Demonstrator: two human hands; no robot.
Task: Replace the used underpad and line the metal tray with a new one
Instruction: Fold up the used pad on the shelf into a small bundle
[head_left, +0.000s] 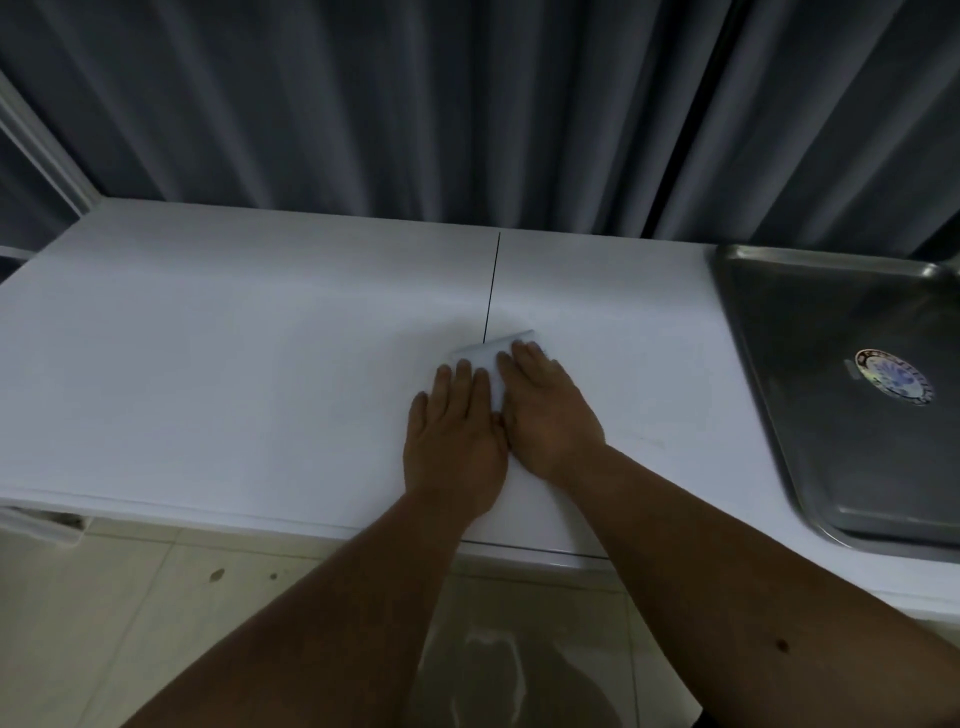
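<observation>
A small folded white underpad lies flat on the white table, near its middle. Both my hands rest palm down on the pad, side by side. My left hand covers its near left part and my right hand covers its right part, fingers laid flat and close together. Only the pad's far edge shows past my fingertips. The metal tray sits at the right end of the table with no liner in it; a round sticker is on its floor.
Grey curtains hang right behind the table's far edge. A thin dark seam runs across the tabletop toward the pad. Tiled floor lies below the near edge.
</observation>
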